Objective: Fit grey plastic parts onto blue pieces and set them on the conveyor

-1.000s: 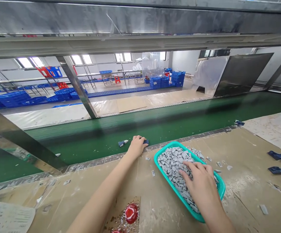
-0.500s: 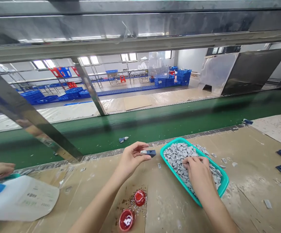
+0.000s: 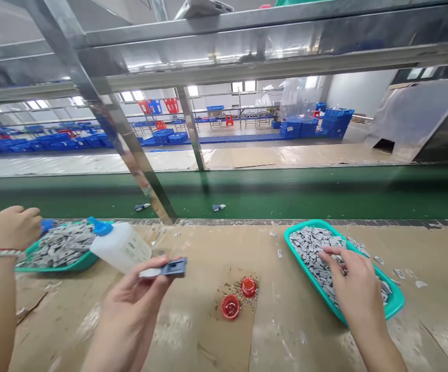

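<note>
My left hand (image 3: pixel 130 310) is raised over the cardboard-covered bench, pinching a small dark blue plastic part (image 3: pixel 171 267) with a grey piece on it between thumb and fingers. My right hand (image 3: pixel 353 289) rests in a teal tray (image 3: pixel 396 305) heaped with small grey pieces (image 3: pixel 309 245), fingers curled among them. Two red caps (image 3: pixel 239 297) lie on the bench between my hands.
At the left, another person's hand (image 3: pixel 9 227) reaches over a second teal tray (image 3: pixel 59 263) of grey pieces beside a white bottle with a blue cap (image 3: pixel 117 245). A green conveyor belt (image 3: pixel 286 194) carrying small parts runs behind the bench. Slanted metal frame posts (image 3: pixel 130 155) stand in front.
My left hand has drawn back from the belt edge toward me with the blue part. The view has swung left, showing the neighbour's tray and bottle. My right hand stays in the tray.
</note>
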The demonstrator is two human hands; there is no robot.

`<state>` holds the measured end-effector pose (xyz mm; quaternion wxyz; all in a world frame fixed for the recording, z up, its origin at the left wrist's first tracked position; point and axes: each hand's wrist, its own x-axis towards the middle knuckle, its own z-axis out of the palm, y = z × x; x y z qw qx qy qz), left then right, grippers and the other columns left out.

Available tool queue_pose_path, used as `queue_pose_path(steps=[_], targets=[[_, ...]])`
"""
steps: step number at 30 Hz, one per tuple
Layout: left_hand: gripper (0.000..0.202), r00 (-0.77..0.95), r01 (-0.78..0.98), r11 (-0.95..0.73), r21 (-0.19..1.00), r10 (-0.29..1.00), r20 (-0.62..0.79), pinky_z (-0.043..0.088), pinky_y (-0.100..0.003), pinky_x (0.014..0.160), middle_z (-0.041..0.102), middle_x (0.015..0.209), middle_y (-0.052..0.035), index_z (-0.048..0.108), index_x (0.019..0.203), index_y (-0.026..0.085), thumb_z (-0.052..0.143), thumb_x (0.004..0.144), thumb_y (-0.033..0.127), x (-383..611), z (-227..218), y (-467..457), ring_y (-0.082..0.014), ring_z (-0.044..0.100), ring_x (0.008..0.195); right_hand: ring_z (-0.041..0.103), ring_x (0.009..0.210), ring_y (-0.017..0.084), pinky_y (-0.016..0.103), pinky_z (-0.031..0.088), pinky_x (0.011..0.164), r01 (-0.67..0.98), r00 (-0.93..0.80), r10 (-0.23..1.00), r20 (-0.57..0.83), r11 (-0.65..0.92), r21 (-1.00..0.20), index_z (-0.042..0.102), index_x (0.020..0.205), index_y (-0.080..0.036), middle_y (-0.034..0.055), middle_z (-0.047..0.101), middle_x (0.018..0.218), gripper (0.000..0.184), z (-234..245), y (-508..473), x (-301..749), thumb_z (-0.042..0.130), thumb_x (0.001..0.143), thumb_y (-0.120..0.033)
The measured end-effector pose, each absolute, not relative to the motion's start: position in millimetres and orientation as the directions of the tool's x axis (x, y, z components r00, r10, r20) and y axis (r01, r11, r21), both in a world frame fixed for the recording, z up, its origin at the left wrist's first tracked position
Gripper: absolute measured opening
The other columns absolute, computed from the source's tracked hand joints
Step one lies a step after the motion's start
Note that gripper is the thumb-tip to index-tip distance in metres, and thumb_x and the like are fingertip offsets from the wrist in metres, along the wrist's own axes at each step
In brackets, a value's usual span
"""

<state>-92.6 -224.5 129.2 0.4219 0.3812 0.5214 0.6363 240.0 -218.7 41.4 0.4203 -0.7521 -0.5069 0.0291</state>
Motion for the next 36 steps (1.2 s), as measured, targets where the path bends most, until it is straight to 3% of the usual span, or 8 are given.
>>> queue_pose_path(steps=[2,5,7,10,13,17,27,36], targets=[[0.028,-0.469,-0.206,-0.114,0.972,0.883,0.004,0.053,-0.019,0.080,0.070,0.102,-0.0047,0.067,0.086,0.020,0.077,0.064,0.035,-106.3,128.5,-244.9,-0.0193,0.063,0.099,0.057,0.081,0.025,0.036,0.044,0.069,0.584,0.497,0.830,0.252,-0.105,-0.805,0.066,0.092,-0.024,0.0073,0.066,0.099,0.030,49.4,-224.7,217.3,0.053,0.082,-0.048],[0.028,-0.545,-0.279,-0.068,0.958,0.832,-0.100,0.054,-0.020,0.080,0.068,0.111,-0.0072,0.065,0.087,0.019,0.075,0.066,0.035,-115.4,120.2,-267.1,-0.0224,0.060,0.107,0.060,0.087,0.023,0.033,0.046,0.075,0.322,0.308,0.948,0.079,-0.026,-0.946,0.066,0.095,-0.023,0.0066,0.067,0.100,0.031,50.4,-230.2,178.1,0.056,0.080,-0.049],[0.031,-0.553,-0.327,-0.032,0.944,0.817,-0.164,0.054,-0.019,0.079,0.070,0.103,-0.0079,0.063,0.088,0.019,0.076,0.065,0.034,-116.2,112.2,-275.2,-0.0220,0.062,0.104,0.061,0.086,0.023,0.031,0.047,0.076,0.156,0.170,0.984,-0.044,-0.071,-0.985,0.066,0.095,-0.021,0.0066,0.068,0.091,0.033,46.2,-231.6,156.4,0.061,0.077,-0.048],[0.036,-0.546,-0.352,-0.012,0.936,0.815,-0.195,0.054,-0.020,0.078,0.072,0.093,-0.0064,0.061,0.092,0.021,0.078,0.063,0.033,-112.5,101.5,-280.1,-0.0205,0.065,0.098,0.063,0.078,0.021,0.028,0.047,0.071,0.008,0.096,0.980,-0.177,-0.178,-0.984,0.065,0.083,-0.017,0.0064,0.069,0.079,0.033,38.7,-231.0,138.7,0.069,0.069,-0.046],[0.043,-0.528,-0.357,0.015,0.934,0.822,-0.215,0.053,-0.019,0.079,0.071,0.093,-0.0037,0.060,0.098,0.023,0.079,0.061,0.032,-106.6,94.9,-281.4,-0.0178,0.065,0.094,0.061,0.070,0.018,0.024,0.045,0.061,-0.004,0.071,0.970,-0.234,-0.234,-0.972,0.065,0.074,-0.015,0.0060,0.069,0.073,0.032,33.5,-229.0,134.9,0.071,0.068,-0.046],[0.054,-0.509,-0.355,0.061,0.933,0.825,-0.247,0.053,-0.017,0.077,0.069,0.094,-0.0014,0.059,0.106,0.025,0.081,0.057,0.034,-99.3,90.8,-282.8,-0.0156,0.065,0.091,0.055,0.060,0.014,0.022,0.040,0.051,-0.004,0.044,0.960,-0.276,-0.276,-0.961,0.065,0.076,-0.014,0.0042,0.067,0.066,0.034,29.6,-227.6,133.5,0.069,0.070,-0.048],[0.057,-0.491,-0.317,0.086,0.945,0.837,-0.241,0.054,-0.020,0.062,0.072,0.087,-0.0078,0.058,0.103,0.017,0.082,0.054,0.033,-87.0,84.0,-292.0,-0.0224,0.068,0.083,0.055,0.061,0.014,0.024,0.039,0.055,0.057,0.047,0.967,-0.249,-0.251,-0.966,0.065,0.072,-0.015,0.0066,0.070,0.072,0.033,25.2,-226.6,128.0,0.071,0.068,-0.046],[0.042,-0.441,-0.355,0.061,0.933,0.869,-0.225,0.055,-0.023,0.070,0.072,0.078,-0.0063,0.062,0.080,0.016,0.085,0.047,0.027,-68.6,70.4,-285.6,-0.0227,0.070,0.077,0.057,0.064,0.015,0.023,0.041,0.057,0.022,0.043,0.965,-0.257,-0.258,-0.966,0.064,0.072,-0.016,0.0047,0.069,0.070,0.032,29.6,-227.7,132.0,0.070,0.070,-0.047]])
